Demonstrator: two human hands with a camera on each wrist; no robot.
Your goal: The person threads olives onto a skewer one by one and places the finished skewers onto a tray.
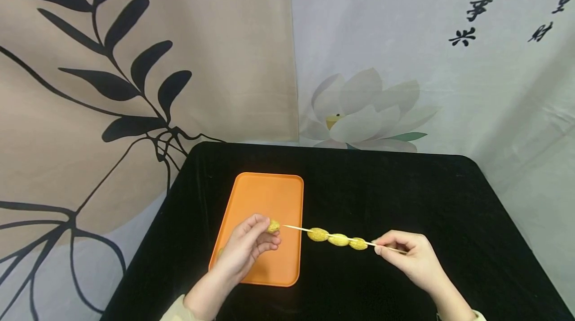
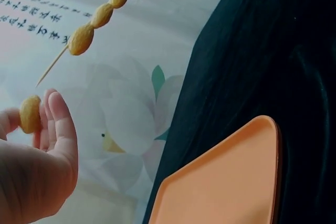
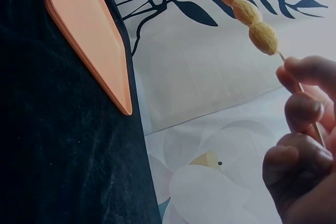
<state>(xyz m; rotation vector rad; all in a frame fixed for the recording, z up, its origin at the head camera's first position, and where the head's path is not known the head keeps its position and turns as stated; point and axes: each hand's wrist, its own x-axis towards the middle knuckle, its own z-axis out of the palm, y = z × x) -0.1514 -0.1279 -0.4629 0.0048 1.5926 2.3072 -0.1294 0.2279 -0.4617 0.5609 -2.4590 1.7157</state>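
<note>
My right hand (image 1: 411, 256) pinches the blunt end of a thin wooden skewer (image 1: 296, 228) between thumb and fingers. Threaded on it in a row are 3 yellow oval pieces (image 1: 338, 239) with a wrinkled surface, looking like fried puffs; the right wrist view shows one of these pieces (image 3: 263, 38) closest to the fingers. Over the orange tray (image 1: 274, 266), my left hand (image 1: 244, 246) holds a single loose yellow piece (image 2: 30, 114) by thumb and fingers. The skewer's bare tip points at that piece, with a small gap visible in the left wrist view.
Another yellow piece (image 1: 219, 252) lies on the tray's left side, mostly hidden behind my left hand. A black cloth (image 1: 382, 191) covers the table. Behind its far edge hangs a printed curtain (image 1: 242, 61) with leaves, a lotus and writing.
</note>
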